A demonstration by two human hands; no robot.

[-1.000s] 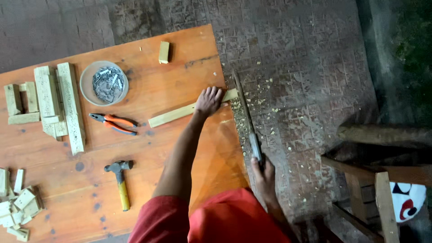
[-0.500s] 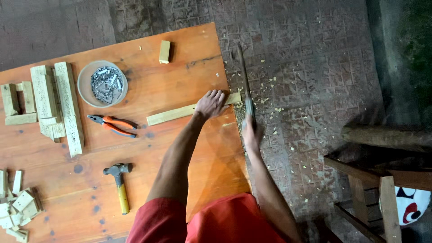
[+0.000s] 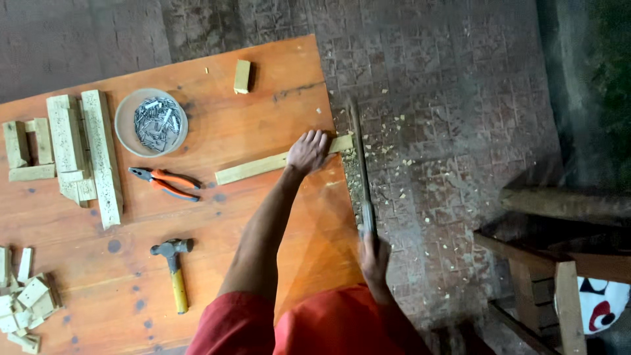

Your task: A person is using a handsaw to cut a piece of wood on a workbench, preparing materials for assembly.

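My left hand presses down on a long pale wooden strip that lies across the orange table, its right end sticking out just past the table's edge. My right hand grips the handle of a hand saw. The saw blade runs along the table's right edge and crosses the strip's overhanging end.
On the table lie orange-handled pliers, a hammer, a round bowl of nails, a small wood block, stacked wood pieces at the left and several small offcuts. Sawdust covers the brick floor; a wooden chair stands right.
My right hand has pushed the saw forward and then drawn it back toward me along the table edge. My left hand stays on the strip.
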